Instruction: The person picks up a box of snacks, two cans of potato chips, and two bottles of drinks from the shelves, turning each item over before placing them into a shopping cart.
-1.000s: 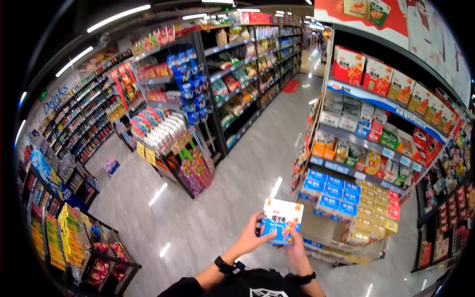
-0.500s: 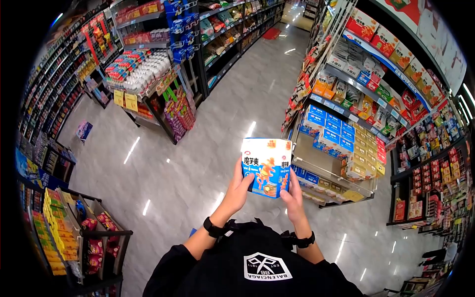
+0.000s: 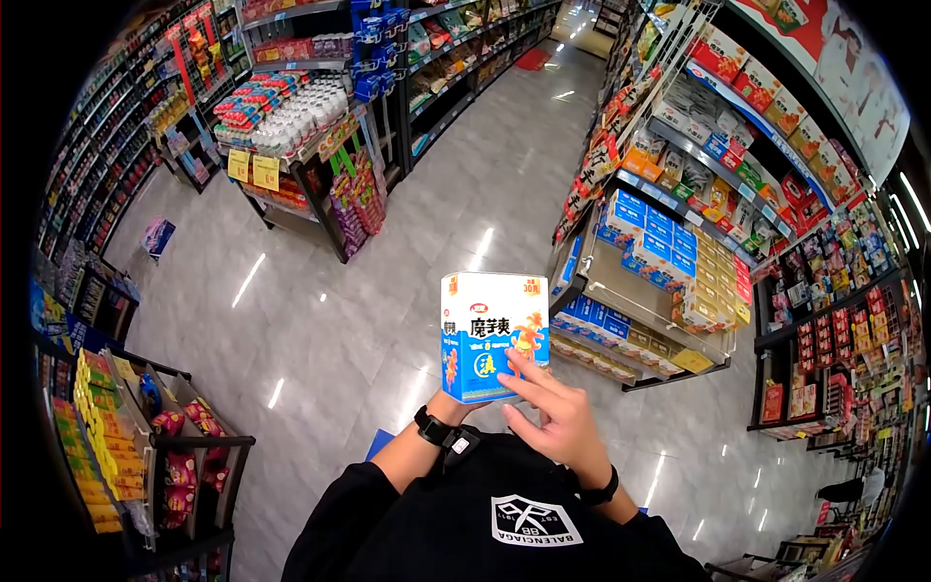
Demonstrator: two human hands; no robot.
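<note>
We should bear the box on our left hand, its hidden fingers' grip untellable, with our right hand, fingers spread, light at the front.

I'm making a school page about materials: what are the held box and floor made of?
The box looks like printed card, perhaps lightly glossy: crisp folded edges, flat faces. The floor seems glossy tile or stone: bright reflections streak it.

black top | white badge | black left wristband, perhaps watch
</note>
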